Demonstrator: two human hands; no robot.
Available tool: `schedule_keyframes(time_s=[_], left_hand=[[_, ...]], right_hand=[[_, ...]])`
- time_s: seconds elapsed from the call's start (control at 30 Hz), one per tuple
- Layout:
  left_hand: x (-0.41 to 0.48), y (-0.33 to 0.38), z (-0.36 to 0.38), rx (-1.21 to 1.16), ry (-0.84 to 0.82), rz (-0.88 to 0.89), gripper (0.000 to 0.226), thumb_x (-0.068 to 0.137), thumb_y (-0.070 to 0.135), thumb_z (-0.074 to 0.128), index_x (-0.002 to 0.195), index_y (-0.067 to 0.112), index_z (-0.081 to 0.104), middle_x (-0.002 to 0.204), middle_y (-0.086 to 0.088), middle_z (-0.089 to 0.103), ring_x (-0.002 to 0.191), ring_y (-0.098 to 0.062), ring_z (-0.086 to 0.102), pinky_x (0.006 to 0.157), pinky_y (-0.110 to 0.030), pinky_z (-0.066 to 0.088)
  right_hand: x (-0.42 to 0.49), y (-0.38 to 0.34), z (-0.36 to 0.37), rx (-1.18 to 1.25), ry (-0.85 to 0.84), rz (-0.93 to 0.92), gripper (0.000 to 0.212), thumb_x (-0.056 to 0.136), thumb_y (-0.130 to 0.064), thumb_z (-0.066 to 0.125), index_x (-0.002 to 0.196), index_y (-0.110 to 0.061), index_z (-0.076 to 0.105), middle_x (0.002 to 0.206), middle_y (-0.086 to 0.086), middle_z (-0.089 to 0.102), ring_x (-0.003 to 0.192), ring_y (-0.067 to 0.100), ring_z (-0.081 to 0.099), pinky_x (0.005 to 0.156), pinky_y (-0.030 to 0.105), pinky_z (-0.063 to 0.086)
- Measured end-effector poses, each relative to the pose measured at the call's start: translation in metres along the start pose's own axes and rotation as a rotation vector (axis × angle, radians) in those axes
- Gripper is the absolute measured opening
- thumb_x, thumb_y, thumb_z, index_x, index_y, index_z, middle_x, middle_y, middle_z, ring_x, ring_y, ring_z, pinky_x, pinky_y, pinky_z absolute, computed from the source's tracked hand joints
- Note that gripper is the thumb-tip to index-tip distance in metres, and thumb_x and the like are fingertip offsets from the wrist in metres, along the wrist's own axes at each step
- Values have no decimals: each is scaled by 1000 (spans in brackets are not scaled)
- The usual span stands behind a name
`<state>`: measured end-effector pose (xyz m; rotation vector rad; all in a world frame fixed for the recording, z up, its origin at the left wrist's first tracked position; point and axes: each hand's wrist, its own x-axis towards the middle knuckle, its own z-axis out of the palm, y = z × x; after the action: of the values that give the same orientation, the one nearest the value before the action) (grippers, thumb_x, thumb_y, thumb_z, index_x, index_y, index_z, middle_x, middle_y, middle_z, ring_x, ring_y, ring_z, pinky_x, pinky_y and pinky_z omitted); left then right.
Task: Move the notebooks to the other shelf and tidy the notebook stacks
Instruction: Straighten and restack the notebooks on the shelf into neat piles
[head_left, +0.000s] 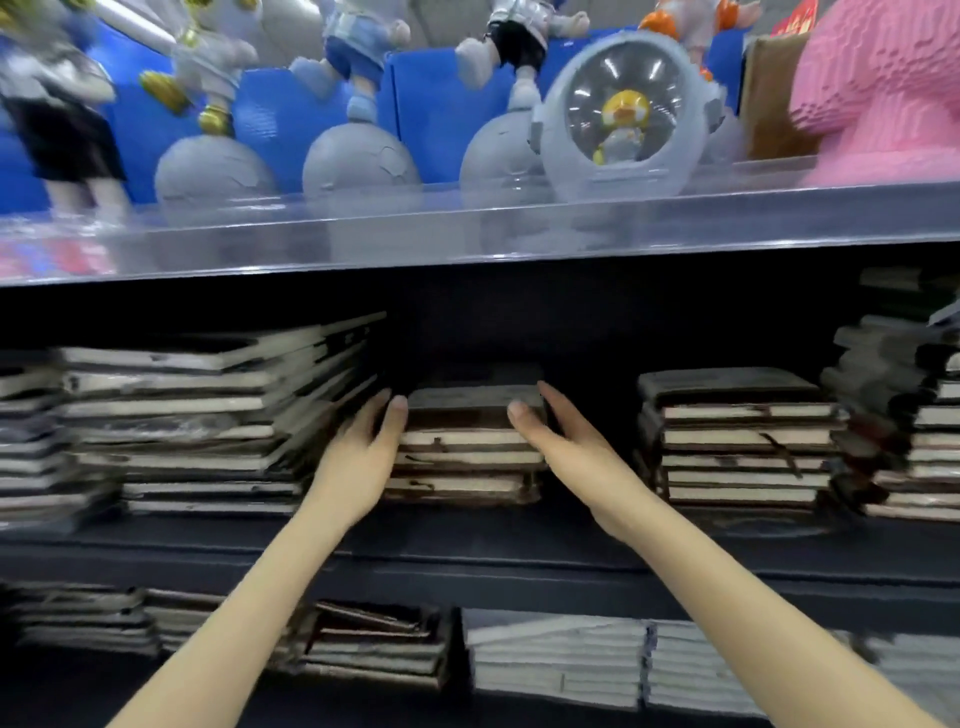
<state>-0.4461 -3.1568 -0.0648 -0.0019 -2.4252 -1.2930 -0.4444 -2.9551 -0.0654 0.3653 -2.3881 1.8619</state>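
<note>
A short stack of dark-covered notebooks (467, 447) sits in the middle of the dark middle shelf (498, 551). My left hand (363, 457) presses its straight fingers against the stack's left side. My right hand (566, 441) lies against the right side, thumb on the front of the top notebook. Both hands flank the stack and neither curls round it. A taller, slanted pile (208, 415) stands to the left and a neat stack (737, 441) to the right.
More notebook piles (904, 415) fill the far right of the shelf. The lower shelf holds dark notebooks (374, 644) and pale ones (561, 660). Above, a glossy shelf (467, 228) carries grey astronaut figures (358, 104), a round capsule toy (623, 114) and a pink block figure (883, 88).
</note>
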Motion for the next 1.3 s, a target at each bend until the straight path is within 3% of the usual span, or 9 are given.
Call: schedule_keyframes(time_s=[0.13,0.27,0.33,0.5,0.7,0.87,1.0,1.17,1.3], left_hand=[[9,-4,-6,-128,-195,-71,66,86,68,32,146,40,24,150,4,36,136,-23,35,96,-30,29],[15,-9,-8,-220,-280,-126,75,83,70,39,148,35,25,148,3,38,134,-21,37,94,-27,29],[14,-12,-6,-260,-266,-104,71,85,66,42,147,32,29,144,3,43,131,-19,41,92,-25,29],[8,-12,-2,-342,-218,-54,65,89,56,46,147,32,28,142,5,46,128,-16,42,90,-23,28],[3,5,27,-432,-274,10,58,91,52,47,144,35,31,119,13,52,103,-5,46,83,-19,32],[-2,3,33,-488,-376,1,75,80,67,47,147,40,23,130,16,47,117,-5,43,92,-21,29],[-3,-13,22,-364,-415,72,103,63,68,58,148,43,7,146,11,38,128,-4,37,98,-21,28],[1,-18,29,-128,-382,259,96,81,47,63,149,36,-4,125,24,46,108,9,41,76,5,31],[2,-23,34,-80,-329,301,94,84,34,66,150,26,-1,117,23,46,109,6,44,74,10,28]], right_hand=[[9,7,21,154,39,6,75,81,-59,53,147,-45,21,153,-11,24,142,14,22,103,26,22],[17,11,29,257,102,-4,68,78,-57,64,139,-48,35,141,-9,45,130,14,43,111,43,34],[16,12,33,292,123,-11,64,80,-47,64,138,-44,38,137,-7,51,125,14,47,110,43,36],[9,13,31,257,166,-31,86,57,-58,65,137,-44,40,140,-7,49,130,14,43,113,44,31],[1,23,0,236,281,-40,63,73,-43,64,133,-41,47,134,-6,54,126,14,47,112,43,32],[-9,17,-13,168,255,-28,74,63,-61,72,130,-52,41,141,-12,46,131,10,41,113,37,29],[-19,14,-14,-55,342,-89,74,81,-61,45,147,-36,25,134,-17,40,123,1,36,98,21,28],[-17,15,-10,-120,330,-97,79,78,-64,38,147,-28,28,146,-4,41,125,3,36,103,24,32],[-11,19,-6,-144,329,-115,72,83,-63,38,146,-30,30,144,-4,44,118,-1,35,97,20,28]])
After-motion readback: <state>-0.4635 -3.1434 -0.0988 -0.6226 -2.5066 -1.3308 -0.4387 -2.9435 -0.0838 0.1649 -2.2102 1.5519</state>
